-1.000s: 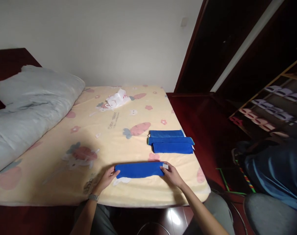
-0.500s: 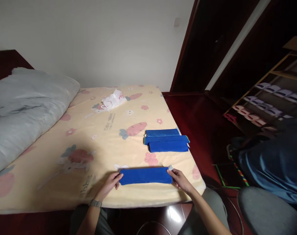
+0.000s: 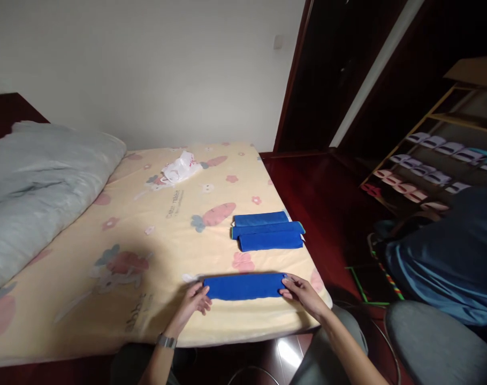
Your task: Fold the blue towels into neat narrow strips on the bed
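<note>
A long folded blue cloth [image 3: 244, 287] lies across the near edge of the bed. My left hand [image 3: 196, 300] pinches its left end between thumb and index finger, with the other fingers loosely spread below. At the right end, my right hand [image 3: 302, 294] has thumb and fingers closed on the cloth's corner. Just beyond lie three more folded blue cloths, overlapping: a back one [image 3: 261, 218], a middle one with a green edge [image 3: 234, 232] and a front one [image 3: 271, 241].
The patterned bed sheet [image 3: 203, 246] carries a crumpled white plastic bag [image 3: 181, 168] farther back and a grey quilt [image 3: 46, 187] at left. On the right are a shoe rack [image 3: 422, 118], blue fabric [image 3: 440, 256] and a grey seat [image 3: 432, 342].
The view has shifted slightly. The white tag at the cloth's right end no longer shows, and my left hand's lower fingers have spread more.
</note>
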Available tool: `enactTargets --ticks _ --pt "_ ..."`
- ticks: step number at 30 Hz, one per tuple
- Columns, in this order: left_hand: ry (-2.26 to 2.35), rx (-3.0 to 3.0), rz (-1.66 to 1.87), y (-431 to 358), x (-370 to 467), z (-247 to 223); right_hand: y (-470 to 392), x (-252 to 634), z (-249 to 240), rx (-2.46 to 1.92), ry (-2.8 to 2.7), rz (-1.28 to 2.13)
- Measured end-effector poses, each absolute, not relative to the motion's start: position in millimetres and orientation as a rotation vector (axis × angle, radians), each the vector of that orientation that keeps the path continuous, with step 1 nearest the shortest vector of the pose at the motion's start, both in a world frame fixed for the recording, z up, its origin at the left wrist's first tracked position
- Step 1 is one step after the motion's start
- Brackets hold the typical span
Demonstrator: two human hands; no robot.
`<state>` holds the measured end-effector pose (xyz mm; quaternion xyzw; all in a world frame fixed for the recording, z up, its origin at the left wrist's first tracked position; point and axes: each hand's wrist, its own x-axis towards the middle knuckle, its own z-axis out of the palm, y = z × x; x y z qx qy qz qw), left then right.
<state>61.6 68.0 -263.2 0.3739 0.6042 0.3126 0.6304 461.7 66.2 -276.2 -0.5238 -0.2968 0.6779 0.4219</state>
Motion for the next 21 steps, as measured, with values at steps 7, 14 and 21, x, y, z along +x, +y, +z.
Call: enactTargets --ticks 7,14,21 --pt "1.279 0.939 0.696 105.0 105.3 -242.5 77.7 508.4 -241.3 -1.219 -0.724 1.541" --pt "0.968 0.881 1.005 138.4 155.3 -239.1 107.8 545.1 -232.1 -1.447 -1.024 1.202" --pt "1.320 1.259 1.252 246.3 212.2 -236.0 209.8 560.1 -201.6 -1.400 -1.196 0.995"
